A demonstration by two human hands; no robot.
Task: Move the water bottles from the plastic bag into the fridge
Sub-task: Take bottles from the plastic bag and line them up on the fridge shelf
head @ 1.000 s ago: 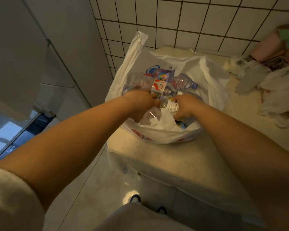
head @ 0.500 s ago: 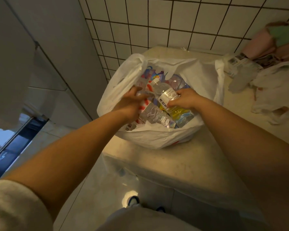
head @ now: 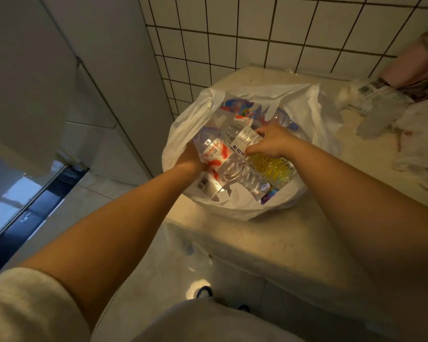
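A white plastic bag [head: 235,208] stands open on the countertop, with several water bottles inside. My left hand [head: 188,157] is closed around a clear bottle with a red-and-white label [head: 214,154]. My right hand [head: 269,141] grips a clear bottle with a white printed label [head: 242,141], which lies across the others with its ribbed body pointing toward me. A yellowish bottle [head: 272,167] lies under my right wrist. More bottles at the back of the bag are partly hidden. The grey fridge [head: 59,70] stands at the left.
A pale stone countertop [head: 269,238] carries the bag; its front edge runs diagonally below it. A tiled wall [head: 257,33] rises behind. Crumpled white bags and a wrapped package [head: 381,99] lie at the right. A floor track [head: 22,218] runs along the lower left.
Both hands have lifted their bottles slightly higher in the bag, and the red-and-white label now shows plainly. The camera has tilted, so the bag sits further right.
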